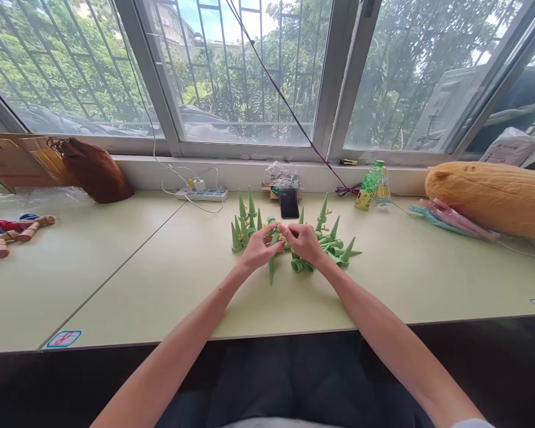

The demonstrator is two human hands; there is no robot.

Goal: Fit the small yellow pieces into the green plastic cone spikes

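My left hand (259, 248) is closed around a light-green plastic spike (271, 272), whose narrow tip points down towards the table's front. Close against it, my right hand (305, 240) is pinched at the spike's upper part; what lies between its fingertips is too small and hidden to name. Several similar green cones (236, 239) stand upright just left of my hands. To the right is a pile of green tubes and cones (334, 245), some lying down, others upright with small yellow pegs. My right hand partly covers this pile.
A black phone (289, 205) leans behind my hands. Further back are a power strip (211, 195) with white cables and a green-capped bottle (370, 187). Kendama-like wooden toys (0, 248) lie far left, a brown bag (100, 172) behind them. An orange plush cushion (494, 199) fills the right side.
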